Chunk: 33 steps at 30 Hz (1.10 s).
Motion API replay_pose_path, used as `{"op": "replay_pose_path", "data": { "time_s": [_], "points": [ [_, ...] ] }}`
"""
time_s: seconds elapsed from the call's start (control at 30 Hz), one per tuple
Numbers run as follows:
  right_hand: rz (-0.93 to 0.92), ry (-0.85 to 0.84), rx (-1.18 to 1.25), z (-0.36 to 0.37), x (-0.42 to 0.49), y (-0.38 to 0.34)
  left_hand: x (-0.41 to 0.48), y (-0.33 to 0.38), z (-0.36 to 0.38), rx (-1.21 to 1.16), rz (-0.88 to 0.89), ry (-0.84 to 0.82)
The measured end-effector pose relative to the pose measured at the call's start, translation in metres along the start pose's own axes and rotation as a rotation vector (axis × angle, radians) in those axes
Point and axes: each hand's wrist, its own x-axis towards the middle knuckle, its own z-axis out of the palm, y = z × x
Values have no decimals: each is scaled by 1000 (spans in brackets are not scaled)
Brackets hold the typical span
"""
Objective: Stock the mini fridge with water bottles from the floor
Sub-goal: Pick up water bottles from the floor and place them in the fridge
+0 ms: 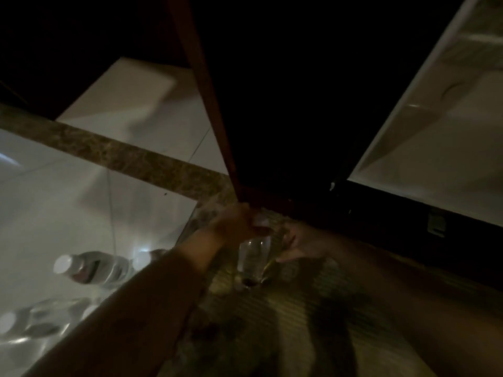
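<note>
The left hand (pixel 236 225) grips the water bottle (pixel 253 255) by its neck; the right hand (pixel 298 242) lies beside it (its grip is too blurred to tell). Best to support the base before lifting toward the fridge door (pixel 435 131).

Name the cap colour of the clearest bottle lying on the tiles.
White; the cap shows best in the head view.

Upright clear water bottle (pixel 253 257); others (pixel 92 268) flat nearby

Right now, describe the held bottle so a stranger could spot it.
From the white fridge door at upper right, go left to the wooden frame. Below its bottom corner the left hand grips a bottle by its top. It alone is upright; other bottles lie on white tiles.
</note>
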Motion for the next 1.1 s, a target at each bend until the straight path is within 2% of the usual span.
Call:
{"op": "replay_pose_path", "data": {
  "time_s": [0.07,0.13,0.23,0.3,0.43,0.63,0.87,0.93,1.0,1.1],
  "points": [
    [-29,8,42,-4,6,4,18,5,-7,-40,55,-4],
    [-67,-2,99,-9,10,7,35,14,-16,-75,35,-71],
    [-176,63,243,-20,8,7,54,25,-30,-15,72,-139],
    [-259,95,325,-27,5,6,60,31,-42,-13,115,-136],
    [-372,156,317,-42,-9,-7,62,47,-66,-56,120,-120],
    [-390,288,256,-55,-51,-32,41,67,-84,-134,124,-66],
    [-396,333,223,-71,-119,-55,1,120,-113,-140,189,33],
    [-447,425,157,-80,-136,-58,-17,137,-121,-164,236,93],
    [-486,569,-102,-81,-158,-62,-34,153,-125,-143,268,129],
    [-422,714,-151,-85,-182,-64,-53,178,-129,-82,272,191]
  ]
}}
